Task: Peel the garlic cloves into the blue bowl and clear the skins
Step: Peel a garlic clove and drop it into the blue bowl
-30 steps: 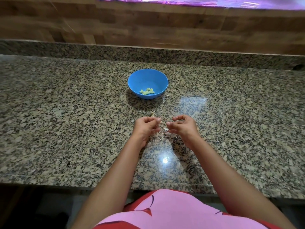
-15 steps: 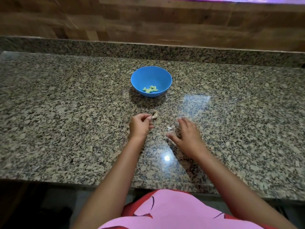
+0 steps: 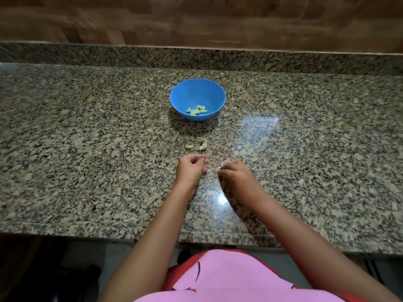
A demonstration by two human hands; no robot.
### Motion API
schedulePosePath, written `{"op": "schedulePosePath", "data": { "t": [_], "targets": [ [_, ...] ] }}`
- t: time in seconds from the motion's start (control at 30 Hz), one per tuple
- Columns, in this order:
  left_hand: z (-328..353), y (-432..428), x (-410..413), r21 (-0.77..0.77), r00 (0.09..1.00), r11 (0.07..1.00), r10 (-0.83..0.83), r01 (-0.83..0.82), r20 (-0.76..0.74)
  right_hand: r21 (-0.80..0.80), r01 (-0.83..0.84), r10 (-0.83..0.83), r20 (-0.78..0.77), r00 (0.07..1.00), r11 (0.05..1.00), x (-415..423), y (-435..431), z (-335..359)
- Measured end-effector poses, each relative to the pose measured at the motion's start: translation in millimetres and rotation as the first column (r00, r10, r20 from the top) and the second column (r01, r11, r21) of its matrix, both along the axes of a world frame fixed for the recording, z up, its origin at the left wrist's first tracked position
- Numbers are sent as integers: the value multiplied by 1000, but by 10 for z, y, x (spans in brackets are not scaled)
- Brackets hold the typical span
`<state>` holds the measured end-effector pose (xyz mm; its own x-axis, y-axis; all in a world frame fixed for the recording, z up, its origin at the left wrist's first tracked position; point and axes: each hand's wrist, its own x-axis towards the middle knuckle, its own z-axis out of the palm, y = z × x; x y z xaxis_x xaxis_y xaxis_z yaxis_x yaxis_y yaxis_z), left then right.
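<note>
The blue bowl (image 3: 197, 90) stands on the granite counter ahead of me, with several peeled greenish cloves (image 3: 197, 110) lying in it. Between the bowl and my hands lie a papery garlic piece (image 3: 203, 145) and a small pale clove (image 3: 189, 146). My left hand (image 3: 190, 167) rests on the counter just short of them with its fingers curled under, and whether it holds anything is hidden. My right hand (image 3: 236, 174) is beside it, fingers curled, pinching a pale scrap of garlic skin (image 3: 225, 163) at its fingertips.
The granite counter (image 3: 87, 149) runs wide to both sides, with a raised granite upstand (image 3: 196, 57) and a wooden wall behind it. The counter's front edge (image 3: 109, 234) is close to my body. A bright light reflection lies between my forearms.
My left hand has drawn back from the garlic piece, which now lies on the counter. My right hand went from flat on the counter to curled, pinching skin.
</note>
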<state>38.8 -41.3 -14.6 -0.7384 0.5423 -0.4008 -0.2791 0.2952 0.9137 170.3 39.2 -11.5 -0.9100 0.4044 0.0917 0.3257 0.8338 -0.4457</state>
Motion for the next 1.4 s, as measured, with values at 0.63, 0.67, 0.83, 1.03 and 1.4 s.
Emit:
{"op": "schedulePosePath", "data": {
  "t": [0.63, 0.67, 0.83, 1.03, 1.4],
  "targets": [
    [-286, 787, 200, -757, 65, 544, -825, 361, -562, -849, 414, -795, -14, 606, 330, 242, 683, 45],
    [-262, 860, 188, -753, 59, 546, -822, 368, -567, -849, 413, -797, -15, 603, 329, 249, 695, 37],
    [-217, 806, 246, -605, 109, 655, -714, 452, -692, -834, 413, -780, -32, 624, 365, 274, 699, 21],
    [-297, 266, 456, -476, 200, 792, -574, 382, -794, -849, 378, -726, -10, 687, 369, 260, 628, 36],
    [-86, -113, 595, -346, 601, 929, -353, 133, -717, -928, 243, -594, 29, 804, 283, 62, 264, 54]
  ]
}}
